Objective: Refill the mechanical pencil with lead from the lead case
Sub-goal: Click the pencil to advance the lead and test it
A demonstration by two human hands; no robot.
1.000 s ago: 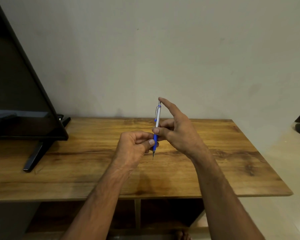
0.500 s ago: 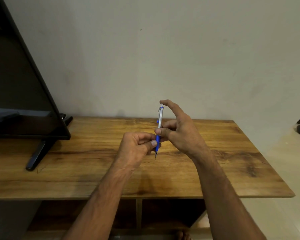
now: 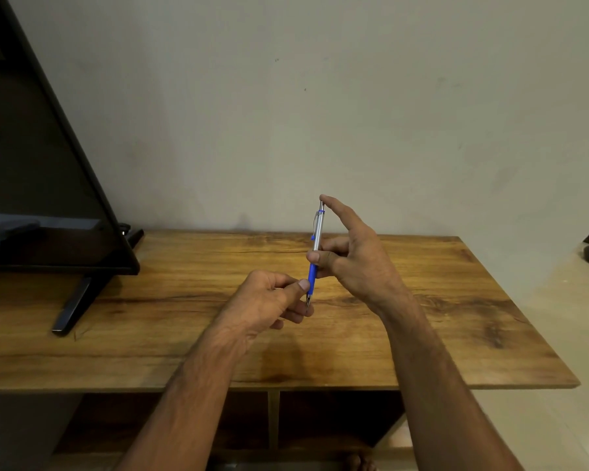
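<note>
The mechanical pencil [image 3: 317, 239], silver with a blue grip and clip end, stands nearly upright above the wooden table [image 3: 422, 300], tip down. My right hand [image 3: 354, 260] grips its middle between thumb and fingers, with the index finger resting on the top button. My left hand [image 3: 269, 300] is just left of the tip; its thumb touches the blue grip and a finger sits under the point. I cannot see the lead case; it may be hidden inside my curled left hand.
A black TV [image 3: 48, 198] on a stand [image 3: 75, 304] takes up the table's left end. The wall is right behind the table. The table's right edge drops to a tiled floor [image 3: 565, 334]. An open shelf [image 3: 320, 423] lies below the tabletop.
My left hand has slid slightly down, its thumb now lower on the blue grip and a finger under the tip. The right hand still holds the pencil with the index finger on the button.
</note>
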